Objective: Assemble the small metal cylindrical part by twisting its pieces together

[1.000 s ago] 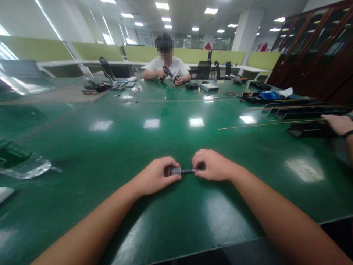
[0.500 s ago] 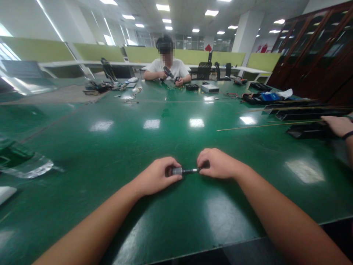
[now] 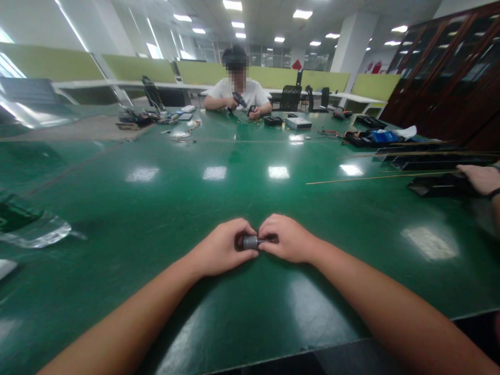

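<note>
My left hand (image 3: 221,249) rests on the green table with thumb and fingers closed round a short grey cylinder (image 3: 250,242). A thin dark metal shaft (image 3: 275,238) extends from its right end, and its exact kind is too small to make out. Close beside, my right hand (image 3: 288,238) pinches that shaft near the cylinder, thumb below and fingers above. The two hands' fingertips almost meet. Part of the cylinder is hidden in my left palm.
Across the green table (image 3: 175,203), a person (image 3: 237,94) holds a power drill (image 3: 239,99). At right, another person's hand (image 3: 478,178) touches black channel pieces (image 3: 433,185) near thin rods. A clear plastic container (image 3: 42,232) lies left. Tools and a tool tray (image 3: 357,139) sit farther back.
My right hand has moved left along the shaft, from its far end to close by the grey cylinder. My left hand keeps its hold in nearly the same place.
</note>
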Available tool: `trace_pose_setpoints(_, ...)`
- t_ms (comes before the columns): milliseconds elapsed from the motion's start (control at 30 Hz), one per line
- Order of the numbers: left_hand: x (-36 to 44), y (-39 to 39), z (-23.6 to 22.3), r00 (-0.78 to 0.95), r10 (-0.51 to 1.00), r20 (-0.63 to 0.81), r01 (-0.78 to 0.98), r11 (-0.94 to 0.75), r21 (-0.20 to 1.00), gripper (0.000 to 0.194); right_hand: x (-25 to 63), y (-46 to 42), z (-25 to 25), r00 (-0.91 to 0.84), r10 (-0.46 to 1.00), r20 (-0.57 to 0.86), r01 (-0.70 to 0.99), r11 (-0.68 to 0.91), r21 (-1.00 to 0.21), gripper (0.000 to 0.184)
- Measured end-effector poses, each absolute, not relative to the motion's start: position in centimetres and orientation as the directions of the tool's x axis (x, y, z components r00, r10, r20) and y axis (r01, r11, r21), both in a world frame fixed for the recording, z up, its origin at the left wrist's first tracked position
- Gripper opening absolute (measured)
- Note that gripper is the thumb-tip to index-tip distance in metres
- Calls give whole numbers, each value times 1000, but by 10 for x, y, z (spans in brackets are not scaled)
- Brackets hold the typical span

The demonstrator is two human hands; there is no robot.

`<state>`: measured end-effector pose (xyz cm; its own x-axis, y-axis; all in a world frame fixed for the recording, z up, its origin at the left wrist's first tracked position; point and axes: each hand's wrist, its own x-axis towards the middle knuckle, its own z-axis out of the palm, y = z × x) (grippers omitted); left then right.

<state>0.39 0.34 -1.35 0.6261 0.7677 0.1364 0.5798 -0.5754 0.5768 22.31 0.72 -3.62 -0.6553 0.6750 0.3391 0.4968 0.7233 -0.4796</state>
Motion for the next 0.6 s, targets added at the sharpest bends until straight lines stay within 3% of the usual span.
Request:
trace_pose_setpoints(167,5,3,-10,617,783,82,575,-520,631,24,225,5,-31,-657,679,328,499,718,-486,11)
trace_pose_setpoints(367,4,3,-8,634,771,64,584,-531,614,25,231,3,-27,-622,693,365,499,710,-497,18)
trace_pose_setpoints(600,4,3,-9,643,762,77,577,-549,604,22,229,2,-28,-646,680,346,482,716,-505,14)
